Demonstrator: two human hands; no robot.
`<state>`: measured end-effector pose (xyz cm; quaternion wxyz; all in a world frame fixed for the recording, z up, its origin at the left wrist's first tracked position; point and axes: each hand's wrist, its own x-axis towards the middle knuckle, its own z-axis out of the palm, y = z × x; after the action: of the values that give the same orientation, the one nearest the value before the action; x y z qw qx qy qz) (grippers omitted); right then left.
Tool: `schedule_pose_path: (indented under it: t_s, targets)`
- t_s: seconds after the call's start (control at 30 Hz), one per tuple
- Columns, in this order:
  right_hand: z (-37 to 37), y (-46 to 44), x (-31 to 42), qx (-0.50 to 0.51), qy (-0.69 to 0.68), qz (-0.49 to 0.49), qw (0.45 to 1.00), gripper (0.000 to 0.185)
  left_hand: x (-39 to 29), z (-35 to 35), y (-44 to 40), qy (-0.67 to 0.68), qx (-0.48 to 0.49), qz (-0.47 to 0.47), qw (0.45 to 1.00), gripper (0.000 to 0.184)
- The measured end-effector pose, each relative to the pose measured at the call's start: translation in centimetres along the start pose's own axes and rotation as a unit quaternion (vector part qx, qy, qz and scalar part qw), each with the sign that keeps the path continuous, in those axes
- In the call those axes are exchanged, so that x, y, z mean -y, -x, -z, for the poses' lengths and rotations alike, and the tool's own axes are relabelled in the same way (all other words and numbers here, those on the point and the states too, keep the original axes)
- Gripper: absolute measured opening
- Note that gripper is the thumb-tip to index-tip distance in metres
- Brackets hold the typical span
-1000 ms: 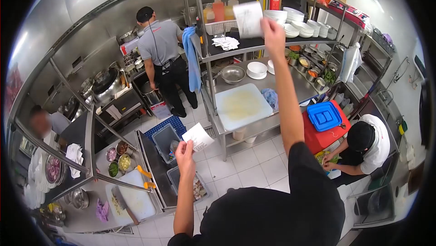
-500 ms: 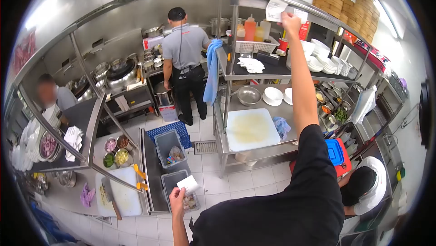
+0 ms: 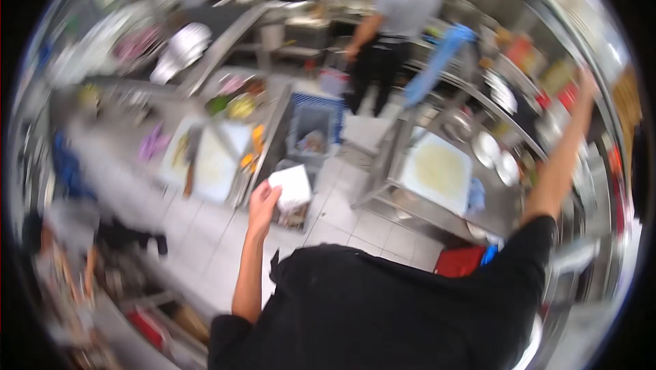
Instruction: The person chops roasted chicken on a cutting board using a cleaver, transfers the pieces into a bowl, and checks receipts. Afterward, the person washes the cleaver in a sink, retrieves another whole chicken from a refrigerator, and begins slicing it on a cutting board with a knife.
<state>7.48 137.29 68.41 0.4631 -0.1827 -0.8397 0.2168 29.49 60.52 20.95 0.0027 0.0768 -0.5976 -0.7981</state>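
My left hand (image 3: 262, 200) is closed on a white paper slip (image 3: 292, 185), pinched between thumb and fingers over the grey bins. My right arm reaches far out to the upper right. At its end my right hand (image 3: 586, 83) is small and smeared by motion, close to the edge of the upper shelf. Whether its fingers hold anything I cannot make out. Below that arm, a white cutting board (image 3: 437, 165) lies on the steel counter, with a blue cloth (image 3: 476, 196) beside it.
A person in a grey shirt (image 3: 408, 8) stands at the stoves. Another person (image 3: 65, 240) is at lower left. A second cutting board (image 3: 215, 165) with a knife (image 3: 189, 177) lies on the left counter. A grey bin (image 3: 311, 124) stands on the floor between counters.
The view has swung left and blurred, so the counters appear farther right. My left hand still holds the slip. My right hand, earlier at papers on the shelf rail, now appears at the far right.
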Motion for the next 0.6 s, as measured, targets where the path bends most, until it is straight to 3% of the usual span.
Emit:
schedule_pose_path:
  t_s: [0.1,0.2,0.27,0.3,0.37,0.43,0.47,0.53,0.6]
  targets:
    - [0.4,-2.3,-0.6,-0.022,0.08,0.076,0.994,0.035,-1.3,2.7,0.6,0.013,-0.029,-0.025,0.999,0.017]
    - [1.1,5.9,6.5,-0.099,0.051,0.171,0.979,0.031,-2.6,5.8,2.6,0.072,-0.087,-0.05,0.992,0.014]
    - [0.2,17.7,13.1,-0.01,-0.064,0.218,0.974,0.028,-2.2,6.8,5.5,0.106,-0.124,-0.055,0.985,0.014]
    - [-0.6,24.7,16.5,0.094,-0.135,0.219,0.962,0.027,-1.9,7.6,6.7,0.11,-0.141,-0.056,0.982,0.014]
    - [-3.2,40.3,23.2,0.387,-0.224,0.173,0.878,0.025,-1.5,9.0,8.7,0.128,-0.155,-0.064,0.978,0.014]
    - [-6.3,54.9,30.0,0.641,-0.236,0.145,0.716,0.023,-2.2,9.8,10.7,0.103,-0.176,-0.089,0.975,0.013]
    - [-7.5,60.6,32.9,0.683,-0.267,0.164,0.66,0.027,-3.1,10.3,11.1,0.09,-0.181,-0.111,0.973,0.013]
    - [-9.6,70.4,35.6,0.763,-0.379,0.073,0.519,0.027,-5.6,10.7,13.4,0.055,-0.205,-0.122,0.97,0.012]
    - [-9.6,74.7,39.1,0.773,-0.399,0.13,0.476,0.025,-7.2,13.7,15.1,0.004,-0.213,-0.125,0.969,0.011]
